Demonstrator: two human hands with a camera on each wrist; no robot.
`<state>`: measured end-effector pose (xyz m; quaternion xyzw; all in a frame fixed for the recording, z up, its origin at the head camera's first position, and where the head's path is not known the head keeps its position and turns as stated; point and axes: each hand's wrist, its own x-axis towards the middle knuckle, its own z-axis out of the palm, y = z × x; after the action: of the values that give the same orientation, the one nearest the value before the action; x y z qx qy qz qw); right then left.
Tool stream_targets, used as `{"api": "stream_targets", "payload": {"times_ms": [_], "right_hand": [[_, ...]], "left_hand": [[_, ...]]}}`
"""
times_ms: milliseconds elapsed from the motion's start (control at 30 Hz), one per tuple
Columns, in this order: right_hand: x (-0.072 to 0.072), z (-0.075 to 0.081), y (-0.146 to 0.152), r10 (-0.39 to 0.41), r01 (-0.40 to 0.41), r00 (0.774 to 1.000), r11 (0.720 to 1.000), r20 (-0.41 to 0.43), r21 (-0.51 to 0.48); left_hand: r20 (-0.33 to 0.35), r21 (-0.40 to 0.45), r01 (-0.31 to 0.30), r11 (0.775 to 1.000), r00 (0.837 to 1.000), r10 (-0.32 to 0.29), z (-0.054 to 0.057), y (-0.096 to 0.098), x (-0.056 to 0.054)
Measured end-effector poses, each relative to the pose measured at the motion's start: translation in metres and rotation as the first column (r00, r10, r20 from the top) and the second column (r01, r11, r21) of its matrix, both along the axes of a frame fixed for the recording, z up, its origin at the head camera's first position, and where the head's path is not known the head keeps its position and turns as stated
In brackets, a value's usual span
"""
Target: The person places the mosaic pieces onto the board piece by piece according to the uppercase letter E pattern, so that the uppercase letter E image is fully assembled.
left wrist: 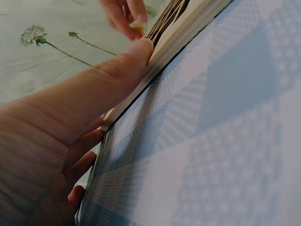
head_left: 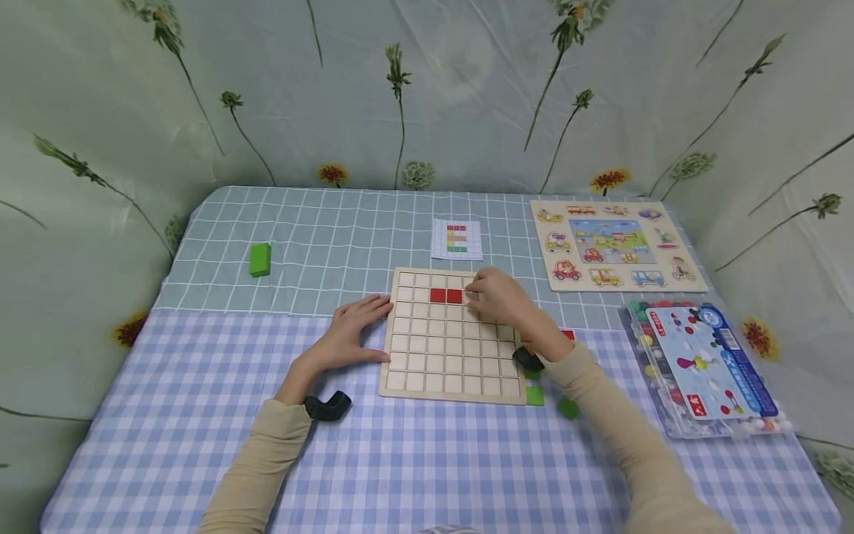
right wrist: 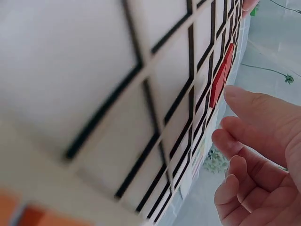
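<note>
A wooden grid board (head_left: 427, 345) lies on the checked cloth, and two red square tiles (head_left: 445, 296) sit side by side in cells of its second row from the far edge. Along the board's left edge rests my left hand (head_left: 348, 335), fingers extended. Its thumb (left wrist: 113, 70) touches the board's side in the left wrist view. My right hand (head_left: 499, 298) hovers at the board's upper right, just right of the red tiles. In the right wrist view its thumb (right wrist: 254, 103) and loosely curled fingers stand apart, with nothing seen between them.
A pattern card (head_left: 439, 248) lies beyond the board. Green tiles (head_left: 535, 396) and a red piece (head_left: 568, 334) lie near the right forearm, partly hidden. A green block (head_left: 260, 259) is far left; a picture puzzle (head_left: 560, 284) and a box of plastic pieces (head_left: 714, 371) stand right.
</note>
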<state>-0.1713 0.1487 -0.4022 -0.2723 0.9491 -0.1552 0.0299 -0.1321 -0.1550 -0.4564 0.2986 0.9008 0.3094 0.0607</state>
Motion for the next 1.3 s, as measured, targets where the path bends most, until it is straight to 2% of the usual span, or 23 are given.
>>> {"api": "stream_targets", "payload": {"times_ms": [300, 533, 833, 1100, 1300], "right_hand": [[0.022, 0.002, 0.039, -0.049, 0.049, 0.999, 0.997, 0.012, -0.058], [0.038, 0.001, 0.07, -0.119, 0.119, 0.993, 0.991, -0.005, -0.059], [0.055, -0.001, 0.099, -0.17, 0.17, 0.985, 0.984, 0.008, -0.059], [0.068, -0.002, 0.118, -0.265, 0.27, 0.961, 0.961, 0.079, -0.057], [0.072, -0.004, 0.125, -0.303, 0.309, 0.949, 0.949, 0.092, -0.063]], "left_hand": [[0.002, 0.011, 0.006, 1.0, 1.0, -0.006, 0.001, 0.001, 0.0], [0.002, 0.009, 0.002, 1.0, 1.0, -0.002, 0.0, -0.001, 0.0], [0.005, 0.012, 0.012, 1.0, 1.0, -0.012, 0.0, 0.0, -0.001], [0.007, 0.009, 0.009, 1.0, 1.0, -0.009, 0.0, 0.0, -0.001], [0.005, 0.005, 0.007, 1.0, 1.0, -0.007, 0.0, 0.0, -0.002]]}}
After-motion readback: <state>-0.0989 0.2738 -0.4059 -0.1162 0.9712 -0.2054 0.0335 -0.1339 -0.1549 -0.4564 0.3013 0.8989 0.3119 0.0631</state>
